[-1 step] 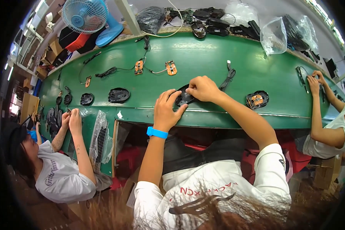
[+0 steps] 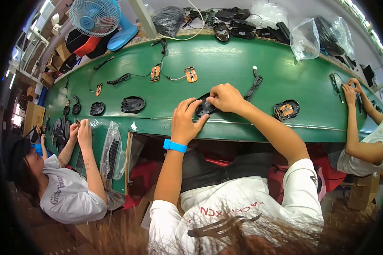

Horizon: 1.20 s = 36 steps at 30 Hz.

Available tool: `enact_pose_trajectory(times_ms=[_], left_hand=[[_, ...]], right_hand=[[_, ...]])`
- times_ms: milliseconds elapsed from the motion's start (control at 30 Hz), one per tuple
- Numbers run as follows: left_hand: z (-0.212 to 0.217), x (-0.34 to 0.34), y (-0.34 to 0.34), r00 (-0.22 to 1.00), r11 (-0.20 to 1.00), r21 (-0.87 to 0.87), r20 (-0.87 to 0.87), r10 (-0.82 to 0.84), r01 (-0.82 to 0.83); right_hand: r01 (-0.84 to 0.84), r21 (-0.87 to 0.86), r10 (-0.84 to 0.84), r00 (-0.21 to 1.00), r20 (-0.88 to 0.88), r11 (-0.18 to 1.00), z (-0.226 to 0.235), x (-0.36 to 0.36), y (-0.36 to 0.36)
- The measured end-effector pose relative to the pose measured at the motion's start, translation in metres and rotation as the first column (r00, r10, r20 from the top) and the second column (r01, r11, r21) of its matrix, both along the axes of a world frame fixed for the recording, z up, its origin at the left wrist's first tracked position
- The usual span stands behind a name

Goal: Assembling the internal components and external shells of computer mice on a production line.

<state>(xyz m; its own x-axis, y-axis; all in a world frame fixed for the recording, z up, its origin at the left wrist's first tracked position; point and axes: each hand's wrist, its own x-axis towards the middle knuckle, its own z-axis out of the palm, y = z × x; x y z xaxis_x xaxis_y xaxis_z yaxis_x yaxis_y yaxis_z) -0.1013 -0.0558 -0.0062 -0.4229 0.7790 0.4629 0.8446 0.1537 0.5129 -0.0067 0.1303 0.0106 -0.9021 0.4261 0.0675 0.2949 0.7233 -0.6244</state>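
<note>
A black computer mouse shell (image 2: 203, 109) lies near the front of the green bench, partly covered by both hands. My left hand (image 2: 185, 122) holds its left side, fingertips on the upper rim and thumb at the lower edge. Inside the shell, the fingers of my right hand (image 2: 226, 98) are pinched together; whatever is between them is hidden. A coiled black cable (image 2: 254, 87) lies just beyond my right hand. To the right sits another mouse shell (image 2: 286, 110) with an orange circuit board in it. Two orange boards, a left one (image 2: 155, 73) and a right one (image 2: 190, 74), lie farther back.
More black shells (image 2: 132, 104) line the bench (image 2: 225, 55) on the left. Co-workers sit at both sides, their hands (image 2: 81, 131) at the bench. A blue fan (image 2: 94, 19), black parts (image 2: 241, 32) and a clear plastic bag (image 2: 304, 40) stand along the back.
</note>
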Motion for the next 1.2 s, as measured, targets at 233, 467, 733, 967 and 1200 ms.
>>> enact_pose_trajectory(times_ms=[233, 467, 733, 967, 1200], left_hand=[[-0.006, -0.004, -0.004, 0.997, 0.999, 0.014, -0.068, -0.030, 0.031], [0.012, 0.011, 0.021, 0.965, 0.986, -0.057, -0.203, -0.163, 0.155], [0.001, 0.020, 0.022, 0.948, 0.971, -0.109, -0.220, -0.231, 0.211], [0.005, 0.021, 0.026, 0.944, 0.965, -0.150, -0.222, -0.245, 0.215], [0.011, 0.024, 0.032, 0.945, 0.966, -0.174, -0.234, -0.229, 0.191]], right_hand=[[0.062, -0.022, -0.065, 0.982, -0.177, 0.998, 0.016, 0.018, 0.010], [0.198, -0.074, -0.210, 0.877, -0.431, 0.977, 0.043, 0.090, 0.085], [0.383, -0.128, -0.397, 0.790, -0.467, 0.915, 0.026, 0.179, 0.140], [0.428, -0.248, -0.495, 0.736, -0.463, 0.869, 0.003, 0.205, 0.144], [0.379, -0.177, -0.415, 0.765, -0.492, 0.908, 0.011, 0.198, 0.135]])
